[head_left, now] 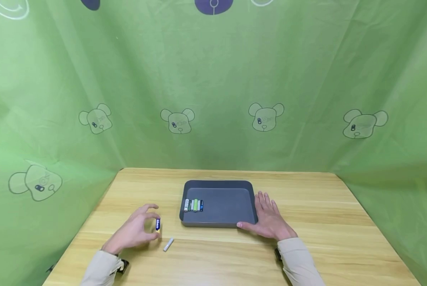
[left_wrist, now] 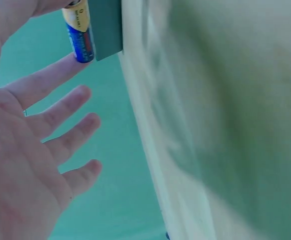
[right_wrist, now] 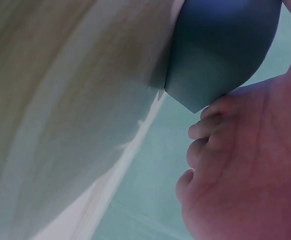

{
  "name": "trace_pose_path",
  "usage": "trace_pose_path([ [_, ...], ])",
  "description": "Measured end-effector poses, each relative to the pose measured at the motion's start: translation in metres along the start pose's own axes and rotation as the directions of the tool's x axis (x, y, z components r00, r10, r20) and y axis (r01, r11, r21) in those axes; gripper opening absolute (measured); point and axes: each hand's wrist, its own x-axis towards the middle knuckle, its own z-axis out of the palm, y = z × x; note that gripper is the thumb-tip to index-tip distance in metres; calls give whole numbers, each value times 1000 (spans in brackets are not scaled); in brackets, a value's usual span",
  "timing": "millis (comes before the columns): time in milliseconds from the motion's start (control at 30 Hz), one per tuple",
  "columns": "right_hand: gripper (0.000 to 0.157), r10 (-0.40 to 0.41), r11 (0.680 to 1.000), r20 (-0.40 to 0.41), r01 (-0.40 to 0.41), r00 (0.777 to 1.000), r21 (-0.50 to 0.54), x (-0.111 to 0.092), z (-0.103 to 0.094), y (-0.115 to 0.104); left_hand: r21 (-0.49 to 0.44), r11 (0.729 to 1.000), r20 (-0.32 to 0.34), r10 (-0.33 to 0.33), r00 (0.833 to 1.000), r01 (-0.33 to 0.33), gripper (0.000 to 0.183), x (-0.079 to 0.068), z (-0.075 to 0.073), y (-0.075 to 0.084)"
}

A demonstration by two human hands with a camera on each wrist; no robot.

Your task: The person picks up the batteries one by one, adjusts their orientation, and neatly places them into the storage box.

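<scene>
My left hand pinches a blue and yellow battery by its ends between thumb and index finger. In the left wrist view the battery spans between thumb and index finger, the other fingers spread away from it. A white battery lies on the table just right of that hand. My right hand rests against the right side of a dark grey tray, fingers extended along it and thumb at its front corner. Inside the tray, several batteries in white, green and blue stand side by side against the left wall.
The wooden table carries the tray near its middle. A green curtain with bear-face prints hangs behind the table and along both sides.
</scene>
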Motion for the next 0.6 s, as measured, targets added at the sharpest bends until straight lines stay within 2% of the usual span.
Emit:
trace_pose_path([
  [367,128,-3,1000,-8,3,1000,-11,1,2,2,-98,992,-89,68,994,-76,53,35,2,6],
  [600,128,-1,1000,-2,1,1000,-7,1,2,3,-153,985,-94,71,993,-85,50,59,1,14],
])
